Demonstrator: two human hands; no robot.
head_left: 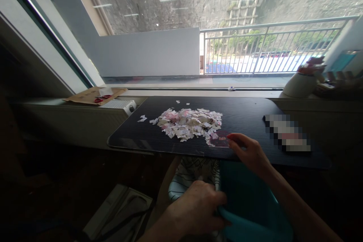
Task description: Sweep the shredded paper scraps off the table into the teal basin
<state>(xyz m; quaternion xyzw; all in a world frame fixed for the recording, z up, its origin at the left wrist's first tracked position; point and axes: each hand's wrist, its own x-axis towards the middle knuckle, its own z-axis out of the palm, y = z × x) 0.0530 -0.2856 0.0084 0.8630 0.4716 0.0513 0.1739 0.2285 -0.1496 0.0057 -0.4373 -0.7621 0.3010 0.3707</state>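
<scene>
A heap of small torn paper scraps (190,123), mostly white with some pink, lies on a black wood-grain table (241,107). At the heap's right front corner is a flat, dark reddish, see-through card or plastic piece (219,140). My right hand (251,153) pinches this piece's right edge between thumb and fingertips, just over the tabletop. Below the table's front edge, my left hand (195,206) is closed around the rim of a teal plastic bin (252,223). Some of its fingers are hidden. Striped cloth (195,170) shows beyond my left hand, beside the bin.
A blurred-out object (287,133) rests at the table's right. Red-handled scissors (102,98) lie on brown cardboard (82,95) to the left, near a white slatted box (119,105). A white pot (300,84) stands at the right by the window. Loose scraps (142,118) lie left of the heap.
</scene>
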